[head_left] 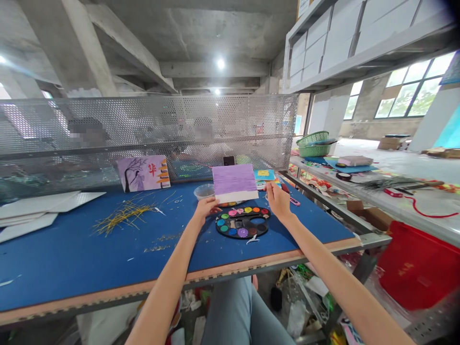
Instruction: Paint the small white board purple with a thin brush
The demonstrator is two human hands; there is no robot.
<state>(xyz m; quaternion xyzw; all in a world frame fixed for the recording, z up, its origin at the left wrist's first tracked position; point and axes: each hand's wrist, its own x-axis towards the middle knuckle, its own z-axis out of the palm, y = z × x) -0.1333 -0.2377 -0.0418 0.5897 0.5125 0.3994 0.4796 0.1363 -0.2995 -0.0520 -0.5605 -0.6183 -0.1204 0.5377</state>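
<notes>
- Blue work table (53,258) w/ wood-colored edge, under concrete ceiling (201,33) w/ lamps; perforated metal screen (143,120) stood along far side of table, blurred figures behind it.
- Right of table was grey side bench (424,211) w/ green basket (314,143) at far end, red bin (420,263) lower down, and white boards on shelf (359,43) above. Big windows (413,86) were far right.
- On table: tree picture on purple card (143,173) leaning on screen, yellow straw strands (125,215), stacked white boards (32,211) at left edge, small clear plastic cup (203,191) just beside L hand.
- Purple-painted card (234,183), w/ white strip at bottom, was between both hands, its lower edge near table and its top tilted up, away from person.
- Round paint palette (242,223), w/ many colors, lay on table right below card, almost under the hands.
- L hand (206,208) gripped lower left part of card, fingers on its edge, not clenched tight.
- R hand (278,201) pinched lower right corner of card, fingers bent a little.
- Both forearms reached forward from bottom of view over table edge, wrists slightly raised, person's knees under table.
</notes>
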